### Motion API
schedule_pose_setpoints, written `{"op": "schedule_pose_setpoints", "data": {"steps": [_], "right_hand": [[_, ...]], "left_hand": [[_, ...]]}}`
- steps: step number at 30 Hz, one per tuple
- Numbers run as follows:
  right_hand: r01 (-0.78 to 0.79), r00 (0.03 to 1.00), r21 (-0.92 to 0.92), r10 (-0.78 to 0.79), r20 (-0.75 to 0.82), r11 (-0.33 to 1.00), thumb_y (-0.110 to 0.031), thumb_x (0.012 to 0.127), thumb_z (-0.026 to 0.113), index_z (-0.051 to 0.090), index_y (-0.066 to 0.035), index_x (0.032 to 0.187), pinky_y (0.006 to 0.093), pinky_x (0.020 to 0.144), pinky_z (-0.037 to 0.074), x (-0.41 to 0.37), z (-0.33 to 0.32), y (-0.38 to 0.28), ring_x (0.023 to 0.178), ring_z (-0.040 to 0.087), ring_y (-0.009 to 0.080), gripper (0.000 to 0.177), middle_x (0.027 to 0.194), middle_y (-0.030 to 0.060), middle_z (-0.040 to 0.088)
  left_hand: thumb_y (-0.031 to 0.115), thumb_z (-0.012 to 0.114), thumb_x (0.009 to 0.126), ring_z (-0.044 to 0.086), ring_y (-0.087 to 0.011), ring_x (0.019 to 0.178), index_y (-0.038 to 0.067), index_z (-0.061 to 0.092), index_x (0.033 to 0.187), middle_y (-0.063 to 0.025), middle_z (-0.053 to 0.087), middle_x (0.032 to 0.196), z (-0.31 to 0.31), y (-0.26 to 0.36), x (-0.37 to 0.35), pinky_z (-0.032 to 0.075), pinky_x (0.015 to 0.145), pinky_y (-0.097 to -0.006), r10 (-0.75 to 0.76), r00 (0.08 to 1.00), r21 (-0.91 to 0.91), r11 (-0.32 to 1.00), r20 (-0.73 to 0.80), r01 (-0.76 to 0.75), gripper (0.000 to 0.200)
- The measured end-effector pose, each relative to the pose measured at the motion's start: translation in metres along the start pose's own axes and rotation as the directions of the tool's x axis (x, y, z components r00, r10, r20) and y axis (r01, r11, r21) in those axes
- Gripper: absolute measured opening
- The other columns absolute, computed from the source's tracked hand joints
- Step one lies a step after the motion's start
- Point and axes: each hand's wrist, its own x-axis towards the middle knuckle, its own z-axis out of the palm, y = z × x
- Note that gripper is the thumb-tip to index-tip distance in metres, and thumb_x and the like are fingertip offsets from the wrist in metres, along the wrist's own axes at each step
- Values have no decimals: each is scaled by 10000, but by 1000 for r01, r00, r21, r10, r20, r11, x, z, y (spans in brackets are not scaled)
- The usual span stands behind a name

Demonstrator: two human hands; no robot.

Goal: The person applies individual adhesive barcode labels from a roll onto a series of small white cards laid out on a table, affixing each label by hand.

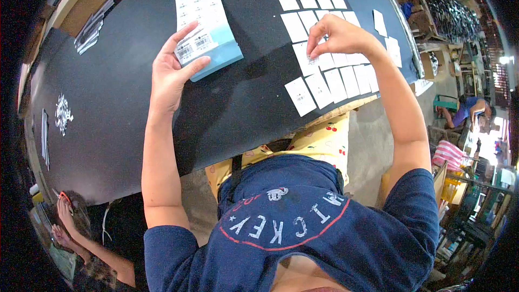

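My left hand [175,67] grips the near end of a long sheet of barcode stickers [200,0], thumb on top. The sheet's blue backing [224,54] shows bare and folded at this end. On the right, my right hand [338,38] pinches thumb and forefinger together over a white card [304,57]. A small printed patch, seemingly a barcode sticker [312,60], shows at the fingertips. Several white cards lie in rows around and under this hand. A nearer card [300,97] bears a small barcode. My hand and forearm cover part of the rows.
More white cards [393,51] lie right of the rows. On the black tabletop [119,113] at left are a pile of small white pieces [63,114] and thin strips [94,30]. Another person's hand [65,213] is by orange-handled scissors [65,196]. A further person [467,111] sits at far right.
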Motion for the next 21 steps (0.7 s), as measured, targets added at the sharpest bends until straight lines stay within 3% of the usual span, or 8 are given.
{"op": "schedule_pose_setpoints", "data": {"steps": [10, 21], "right_hand": [[-27, 994, 16, 29, -106, 1000, -108, 710, 752, 745, -26, 786, 329, 804, 493, 2, 15, 20, 760, 652, 165, 112, 749, 88, 701], [-15, 982, -28, 9, -189, 1000, -108, 705, 757, 747, -35, 766, 340, 772, 495, 2, 25, 21, 746, 649, 180, 95, 748, 94, 697]], "left_hand": [[-62, 728, 728, 559, -178, 1150, 30, 472, 1352, -129, 567, 1269, -4, -3, 2, 429, 1017, -309, -43, 999, 100, 994, 3, 43, 681], [-81, 716, 731, 562, -182, 1150, 28, 465, 1357, -136, 561, 1278, -5, -4, 2, 441, 1009, -304, -39, 999, 50, 998, 13, 39, 684]]}}
